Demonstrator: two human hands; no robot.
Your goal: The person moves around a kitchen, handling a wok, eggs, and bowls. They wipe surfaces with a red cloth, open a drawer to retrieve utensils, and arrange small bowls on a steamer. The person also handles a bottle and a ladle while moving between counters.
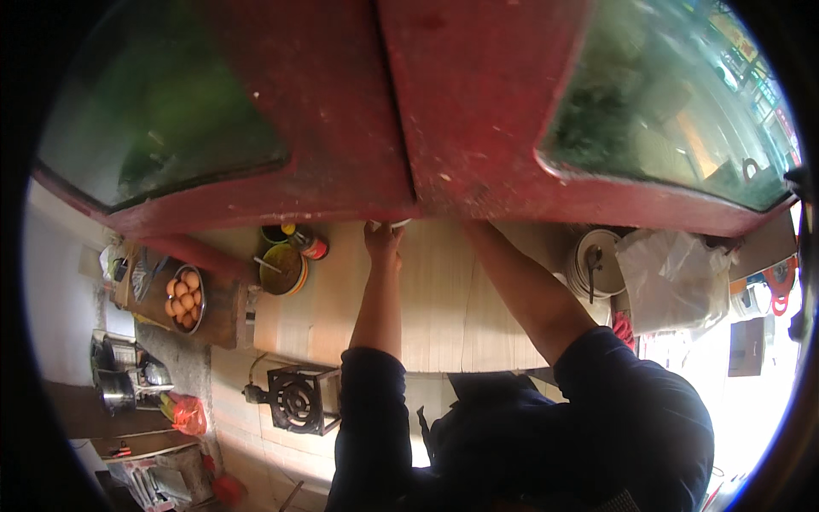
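Observation:
Red cabinet doors with glass panes fill the upper part of the view, close to my head. My left hand reaches to just below their lower edge. Its fingers are on the rim of a white dish, most of which the cabinet hides. My right forearm goes up behind the right door's edge, so the right hand is out of view. Under both arms lies a pale wood-patterned tabletop.
Left on the table are a yellow bowl with a spoon and a sauce bottle. Farther left is a bowl of eggs. Stacked plates and a white plastic bag are right. A gas burner stands lower left.

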